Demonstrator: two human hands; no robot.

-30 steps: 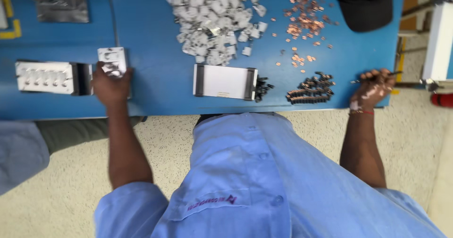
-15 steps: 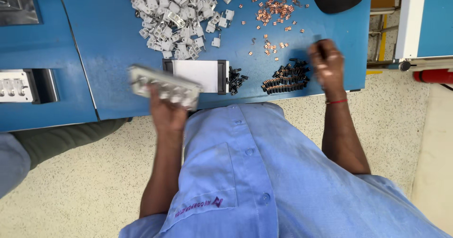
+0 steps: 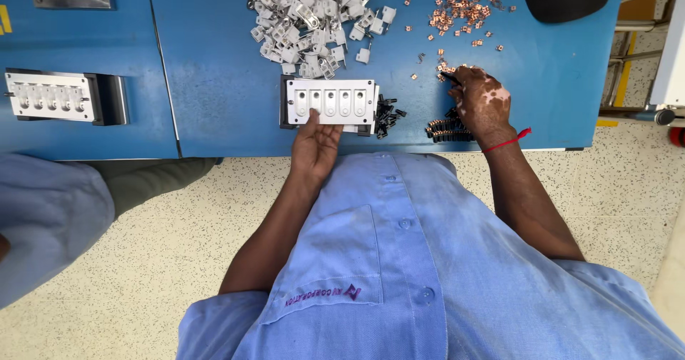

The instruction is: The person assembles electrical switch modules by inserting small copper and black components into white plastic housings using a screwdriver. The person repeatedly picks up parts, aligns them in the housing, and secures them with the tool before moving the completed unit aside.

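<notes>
Resting at the centre of the frame, one white fixture plate (image 3: pixel 330 102) with five slots in a row lies on a dark base near the table's front edge. The left hand (image 3: pixel 314 148) touches its lower edge, fingers loosely together and thumb against the plate. A second plate (image 3: pixel 50 96) of the same kind sits at the left of the frame. The right hand (image 3: pixel 481 102), right of centre, curls its fingertips down onto the table among small copper pieces (image 3: pixel 457 7); whether it pinches one cannot be told. One pile of grey metal brackets (image 3: pixel 314 17), too many to count, fills the upper centre. Two small clusters of black parts (image 3: pixel 389 114) lie beside the plate and under the right hand. The blue table (image 3: pixel 214 82) stands over a speckled pale floor (image 3: pixel 143 274).
</notes>
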